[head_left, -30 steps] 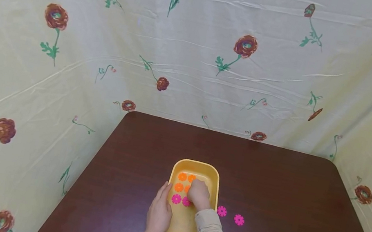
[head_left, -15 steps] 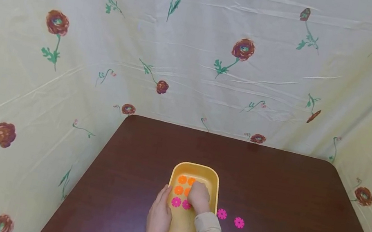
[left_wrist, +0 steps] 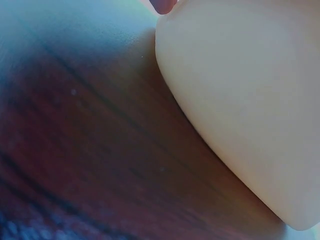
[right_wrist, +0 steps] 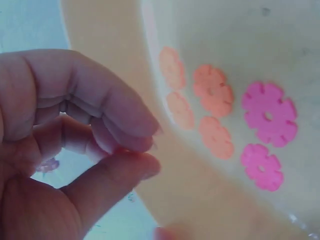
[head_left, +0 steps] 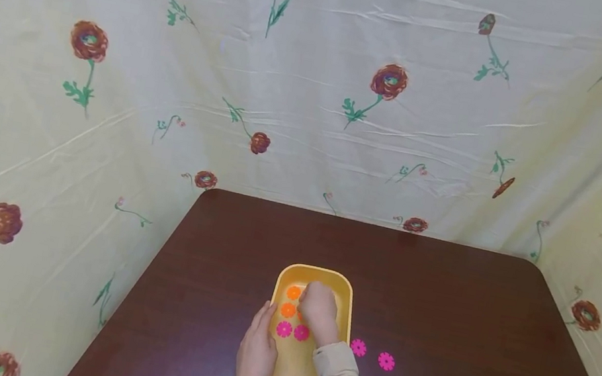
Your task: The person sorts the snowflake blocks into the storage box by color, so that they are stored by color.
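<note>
A yellow tray point(head_left: 296, 370) sits on the dark brown table point(head_left: 439, 293). My right hand point(head_left: 318, 309) is inside it, over the orange flower discs point(head_left: 293, 292). In the right wrist view the right hand point(right_wrist: 132, 150) has its fingers curled against the thumb, with no disc visible between them. Several orange discs point(right_wrist: 212, 90) and two pink discs point(right_wrist: 269, 112) lie on the tray floor. My left hand point(head_left: 256, 351) lies flat along the tray's left outer wall point(left_wrist: 250, 100), fingers straight.
Two more pink discs point(head_left: 358, 347) point(head_left: 386, 361) lie on the table just right of the tray. Cream cloth with red flowers point(head_left: 392, 80) hangs behind and on both sides of the table.
My right hand has shifted a little farther into the tray and leftward, uncovering the second pink disc. The left hand has stayed at the tray's side.
</note>
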### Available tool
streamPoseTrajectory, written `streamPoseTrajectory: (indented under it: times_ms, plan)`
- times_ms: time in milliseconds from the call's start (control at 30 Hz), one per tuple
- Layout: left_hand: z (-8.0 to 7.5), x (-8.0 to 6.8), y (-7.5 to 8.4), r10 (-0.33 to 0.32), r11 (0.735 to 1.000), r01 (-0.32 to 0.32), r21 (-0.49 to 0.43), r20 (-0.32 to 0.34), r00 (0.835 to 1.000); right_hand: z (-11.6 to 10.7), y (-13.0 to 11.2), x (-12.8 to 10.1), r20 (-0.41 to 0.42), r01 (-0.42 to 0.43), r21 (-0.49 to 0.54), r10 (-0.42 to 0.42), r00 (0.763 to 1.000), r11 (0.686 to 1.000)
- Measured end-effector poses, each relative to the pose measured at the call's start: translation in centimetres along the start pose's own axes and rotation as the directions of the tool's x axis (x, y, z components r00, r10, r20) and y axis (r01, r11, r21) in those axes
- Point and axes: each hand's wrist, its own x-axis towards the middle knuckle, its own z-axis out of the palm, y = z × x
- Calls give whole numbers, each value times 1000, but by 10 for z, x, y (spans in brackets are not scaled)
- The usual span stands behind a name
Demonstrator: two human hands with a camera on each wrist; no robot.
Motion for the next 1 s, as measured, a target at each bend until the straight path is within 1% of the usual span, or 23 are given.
streamPoseTrajectory:
  times_ms: [167,300,400,533,767,1000]
  plan:
    - [-1,0,2,8,1000,-8,-8,-5,1000,-13,0,1,-26,-18,35,19,999,999]
    - [-1,0,2,4,1000,-4,-12,1,1000,-20,6,2,-77,22,63,-17,997,998]
    - [1,0,1,9,1000,-9,-7,-4,1000,-27,10,2,-107,44,54,-38,994,998]
    - [2,1,0,19,1000,-19,1,-14,1000,-34,14,1,-123,11,35,-7,992,999]
    - [0,0,1,5,1000,-5,1,-3,1000,-46,23,0,-154,-11,35,16,988,999]
    - [-1,0,2,-9,1000,9,5,7,1000,-54,36,-4,-155,-32,19,35,987,999]
